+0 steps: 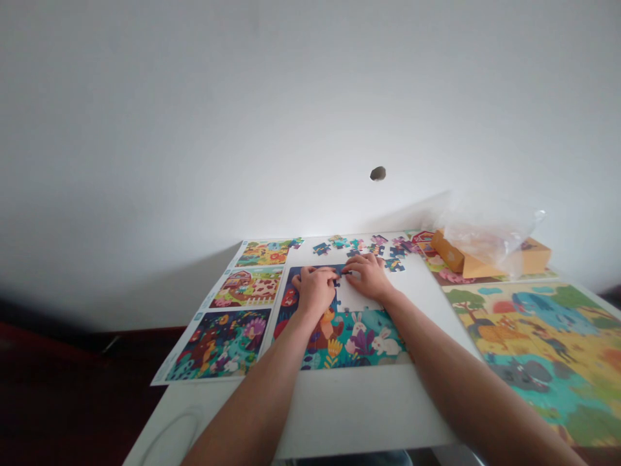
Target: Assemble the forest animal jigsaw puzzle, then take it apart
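Now touching 1 part-built puzzle (361, 340), lying upright toward the viewer, longest side to side, on the bench (339, 404) beside 1 three-picture sheet (244, 289), with left hand (315, 286) and right hand (369, 276) half-curled, grips unclear.

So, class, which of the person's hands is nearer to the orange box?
Right. The right hand is left of the orange box, at the unfinished part of the puzzle; the left hand is farther left, on its assembled part.

Probably a room in a home, plain white wall (194, 116) with a hole (378, 173), white table (349, 408) against it, animal puzzle (356, 343) on top, dark reddish floor (53, 395) at left
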Demonstrator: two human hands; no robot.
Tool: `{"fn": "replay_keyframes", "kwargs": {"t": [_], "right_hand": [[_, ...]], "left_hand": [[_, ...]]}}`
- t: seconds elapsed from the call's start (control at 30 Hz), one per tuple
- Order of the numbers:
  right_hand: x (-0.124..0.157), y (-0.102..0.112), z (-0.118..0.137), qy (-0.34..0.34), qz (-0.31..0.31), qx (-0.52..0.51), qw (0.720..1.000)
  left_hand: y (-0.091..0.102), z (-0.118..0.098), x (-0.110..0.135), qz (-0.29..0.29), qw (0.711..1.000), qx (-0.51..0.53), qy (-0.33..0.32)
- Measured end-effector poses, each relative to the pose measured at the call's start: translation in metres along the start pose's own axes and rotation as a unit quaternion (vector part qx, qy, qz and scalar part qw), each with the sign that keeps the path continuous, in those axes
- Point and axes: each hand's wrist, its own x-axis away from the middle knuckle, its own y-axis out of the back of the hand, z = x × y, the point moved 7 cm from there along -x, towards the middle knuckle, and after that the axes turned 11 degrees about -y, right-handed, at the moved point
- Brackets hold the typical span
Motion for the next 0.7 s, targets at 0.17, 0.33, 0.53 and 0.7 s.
{"fn": "replay_keyframes", "kwargs": {"t": [0.17,0.33,0.53,0.7], "right_hand": [[0.000,-0.001,0.000,0.005,-0.010,-0.006,1.000],[0.001,-0.002,0.002,0.002,-0.002,0.006,1.000],[0.002,-0.002,0.004,-0.008,0.007,0.018,1.000],[0.000,0.008,-0.016,-0.117,-0.041,0.045,0.991]], "left_hand": [[0.002,-0.001,0.000,-0.004,1.000,-0.005,-0.001],[0.001,-0.001,0.001,-0.014,1.000,-0.002,-0.008],[0.000,0.001,0.000,-0.014,1.000,-0.004,-0.005],[0.001,-0.001,0.001,-0.021,1.000,0.010,-0.007]]}}
